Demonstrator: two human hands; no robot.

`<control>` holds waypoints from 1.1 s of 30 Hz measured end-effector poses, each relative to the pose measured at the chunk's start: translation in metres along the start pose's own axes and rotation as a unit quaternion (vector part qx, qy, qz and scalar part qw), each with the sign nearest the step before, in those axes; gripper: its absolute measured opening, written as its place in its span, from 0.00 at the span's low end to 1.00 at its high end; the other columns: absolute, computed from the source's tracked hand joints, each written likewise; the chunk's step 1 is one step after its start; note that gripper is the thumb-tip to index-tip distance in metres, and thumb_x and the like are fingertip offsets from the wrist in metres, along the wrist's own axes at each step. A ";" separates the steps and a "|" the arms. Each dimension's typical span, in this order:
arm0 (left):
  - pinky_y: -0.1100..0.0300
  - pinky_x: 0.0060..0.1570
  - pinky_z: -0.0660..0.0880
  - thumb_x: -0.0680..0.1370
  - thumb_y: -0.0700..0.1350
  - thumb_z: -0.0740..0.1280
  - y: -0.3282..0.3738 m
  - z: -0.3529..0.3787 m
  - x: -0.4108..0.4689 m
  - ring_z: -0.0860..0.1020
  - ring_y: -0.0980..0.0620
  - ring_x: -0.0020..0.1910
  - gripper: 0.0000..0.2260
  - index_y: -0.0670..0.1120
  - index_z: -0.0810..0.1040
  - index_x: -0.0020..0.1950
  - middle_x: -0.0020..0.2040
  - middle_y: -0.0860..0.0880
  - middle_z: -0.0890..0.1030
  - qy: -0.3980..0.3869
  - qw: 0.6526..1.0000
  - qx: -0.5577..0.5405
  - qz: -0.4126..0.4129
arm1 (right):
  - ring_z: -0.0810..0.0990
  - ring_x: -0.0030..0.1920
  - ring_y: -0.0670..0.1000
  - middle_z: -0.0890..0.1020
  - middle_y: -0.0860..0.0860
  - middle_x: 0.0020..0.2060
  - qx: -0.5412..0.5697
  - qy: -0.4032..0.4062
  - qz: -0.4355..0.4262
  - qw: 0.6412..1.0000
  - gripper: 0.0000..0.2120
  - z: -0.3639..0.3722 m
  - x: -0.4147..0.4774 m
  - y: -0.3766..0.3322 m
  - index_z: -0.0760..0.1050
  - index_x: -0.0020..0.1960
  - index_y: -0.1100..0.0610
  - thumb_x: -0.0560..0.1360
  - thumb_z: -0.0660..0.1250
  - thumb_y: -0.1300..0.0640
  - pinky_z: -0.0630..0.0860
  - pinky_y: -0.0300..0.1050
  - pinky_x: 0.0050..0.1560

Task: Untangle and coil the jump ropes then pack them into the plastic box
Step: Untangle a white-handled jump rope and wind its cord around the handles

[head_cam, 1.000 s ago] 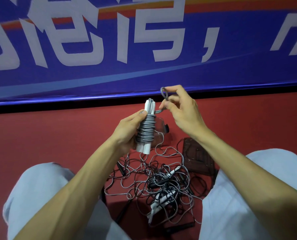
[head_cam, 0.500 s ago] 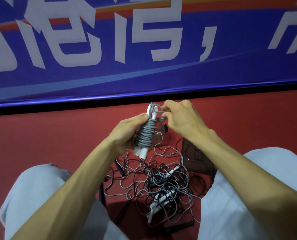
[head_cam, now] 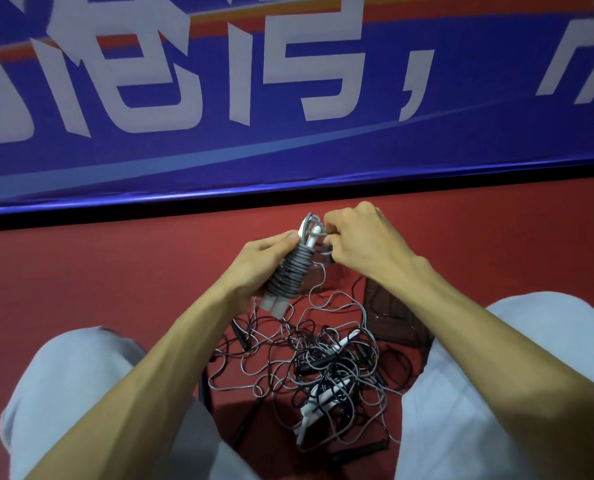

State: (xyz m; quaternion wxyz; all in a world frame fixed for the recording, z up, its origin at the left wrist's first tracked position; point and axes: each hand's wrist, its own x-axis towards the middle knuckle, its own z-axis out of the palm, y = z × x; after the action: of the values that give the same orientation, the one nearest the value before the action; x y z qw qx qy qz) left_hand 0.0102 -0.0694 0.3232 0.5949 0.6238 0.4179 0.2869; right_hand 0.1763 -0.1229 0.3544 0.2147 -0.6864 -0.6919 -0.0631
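A grey jump rope is wound tightly round its two white handles, forming a bundle (head_cam: 288, 271) held upright above the floor. My left hand (head_cam: 257, 265) grips the bundle round its middle. My right hand (head_cam: 361, 244) pinches the rope's loose end at the top of the handles, fingers curled. Below, between my knees, a tangled pile of grey and black ropes (head_cam: 323, 368) with white and black handles lies on the red floor. A clear plastic box (head_cam: 318, 271) sits on the floor behind the bundle, mostly hidden by my hands.
A dark flat lid or tray (head_cam: 392, 317) lies on the floor right of the pile, partly under my right forearm. A blue banner (head_cam: 288, 98) with white characters stands along the far edge. My knees in light trousers flank the pile.
My right hand has come down from above the bundle and moved left, bringing the rope's end loop onto the handle tops. The bundle has tilted slightly.
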 end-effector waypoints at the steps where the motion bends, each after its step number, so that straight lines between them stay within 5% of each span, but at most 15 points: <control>1: 0.66 0.33 0.76 0.80 0.52 0.65 0.000 0.001 0.000 0.82 0.63 0.37 0.07 0.58 0.83 0.52 0.44 0.58 0.86 -0.003 1.000 0.003 -0.001 | 0.78 0.45 0.64 0.80 0.60 0.40 -0.008 -0.007 0.005 1.000 0.02 -0.001 0.000 -0.001 0.77 0.43 0.58 0.73 0.66 0.60 0.75 0.50 0.43; 5: 0.68 0.33 0.77 0.81 0.51 0.65 -0.001 0.004 -0.001 0.81 0.65 0.36 0.11 0.61 0.83 0.42 0.39 0.63 0.84 0.001 0.999 0.040 0.030 | 0.78 0.44 0.65 0.73 0.57 0.35 -0.027 -0.020 0.014 0.999 0.06 -0.004 -0.003 -0.005 0.71 0.38 0.57 0.72 0.65 0.62 0.68 0.46 0.39; 9: 0.57 0.53 0.80 0.78 0.55 0.67 -0.004 0.003 0.001 0.83 0.59 0.47 0.11 0.72 0.81 0.40 0.44 0.64 0.84 0.013 0.987 0.138 0.077 | 0.79 0.43 0.64 0.78 0.59 0.38 -0.012 -0.026 0.019 0.999 0.05 -0.002 -0.005 -0.004 0.74 0.39 0.59 0.73 0.66 0.61 0.74 0.48 0.40; 12: 0.47 0.52 0.81 0.76 0.58 0.68 -0.007 0.001 0.003 0.84 0.57 0.46 0.06 0.72 0.81 0.45 0.47 0.61 0.84 0.006 0.982 0.169 0.086 | 0.79 0.44 0.62 0.81 0.59 0.40 0.014 -0.012 0.031 0.999 0.06 0.004 -0.003 -0.004 0.79 0.45 0.61 0.74 0.68 0.58 0.78 0.51 0.43; 16: 0.46 0.49 0.82 0.77 0.57 0.68 -0.004 -0.005 0.002 0.85 0.55 0.42 0.08 0.65 0.82 0.55 0.47 0.56 0.86 0.009 0.979 0.182 0.093 | 0.80 0.39 0.55 0.81 0.55 0.37 0.111 0.012 0.056 0.992 0.05 0.017 0.002 0.001 0.75 0.47 0.57 0.74 0.70 0.59 0.80 0.52 0.40; 20: 0.48 0.50 0.81 0.77 0.58 0.67 -0.005 -0.012 0.004 0.84 0.53 0.42 0.13 0.60 0.80 0.61 0.47 0.55 0.86 0.033 0.964 0.247 0.091 | 0.81 0.37 0.54 0.78 0.52 0.42 0.151 -0.036 0.002 0.988 0.17 0.021 0.000 0.002 0.69 0.61 0.49 0.75 0.68 0.59 0.80 0.53 0.39; 25: 0.48 0.48 0.79 0.77 0.62 0.64 -0.008 -0.012 0.005 0.83 0.49 0.49 0.15 0.63 0.79 0.62 0.51 0.53 0.85 0.046 0.924 0.367 0.102 | 0.75 0.38 0.46 0.68 0.47 0.51 0.130 -0.060 0.005 0.990 0.10 0.017 0.001 0.002 0.76 0.47 0.48 0.72 0.72 0.45 0.74 0.45 0.43; 30: 0.52 0.45 0.80 0.78 0.58 0.67 -0.008 -0.012 0.006 0.84 0.53 0.42 0.09 0.62 0.82 0.56 0.42 0.55 0.85 0.024 0.940 0.326 0.098 | 0.77 0.40 0.49 0.76 0.50 0.43 0.232 0.043 0.056 0.970 0.07 0.016 0.012 0.008 0.73 0.39 0.52 0.74 0.70 0.55 0.70 0.40 0.42; 33: 0.54 0.49 0.81 0.77 0.55 0.69 -0.012 -0.015 0.010 0.84 0.56 0.43 0.09 0.61 0.82 0.56 0.50 0.55 0.85 0.018 0.964 0.249 0.093 | 0.81 0.40 0.55 0.81 0.53 0.35 0.324 0.089 0.115 0.935 0.07 0.017 0.018 0.012 0.74 0.39 0.57 0.74 0.69 0.58 0.78 0.52 0.46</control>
State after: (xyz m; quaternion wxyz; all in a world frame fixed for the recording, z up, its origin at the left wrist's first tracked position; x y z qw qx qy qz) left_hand 0.0002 -0.0544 0.3124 0.3842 0.7828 0.4272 0.2389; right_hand 0.1852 -0.0995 0.3429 0.4922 -0.6462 -0.5688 0.1285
